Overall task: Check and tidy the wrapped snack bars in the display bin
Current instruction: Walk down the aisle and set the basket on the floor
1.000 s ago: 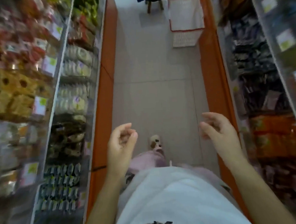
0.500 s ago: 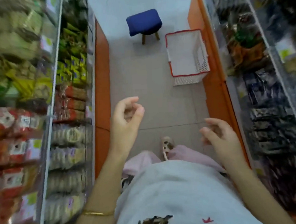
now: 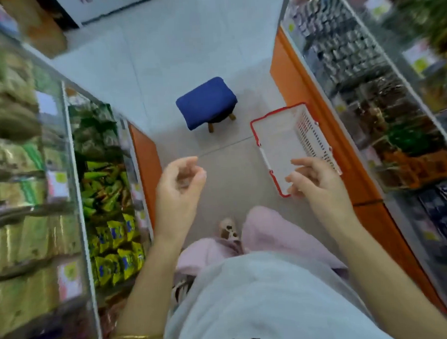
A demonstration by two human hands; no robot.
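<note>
Far left of the blue stool (image 3: 206, 103), glass-fronted shelves (image 3: 71, 177) run along the aisle, blurred at the outer edge. In the bins nearest the aisle lie green packets (image 3: 101, 186) and, nearer the person than those, yellow-and-blue packets (image 3: 115, 247). The wrapped snacks are on that left side, well apart from both hands; I cannot tell which bin holds the snack bars.

The left hand (image 3: 178, 195) is raised over the floor on the near side of the stool, slightly left of it, with loosely curled fingers and nothing in it. A thin gold bangle (image 3: 138, 337) sits on that forearm.

The stool stands on the pale tiles mid-aisle. Just right of it and a little nearer, a white basket with a red rim (image 3: 264, 156) sits on the floor against the orange shelf base (image 3: 298, 87).

The right hand (image 3: 319, 185) hangs in the air in front of the basket's near corner, relaxed, thumb out, holding nothing.

Right of the stool, more shelves (image 3: 368, 97) carry dark packets.
</note>
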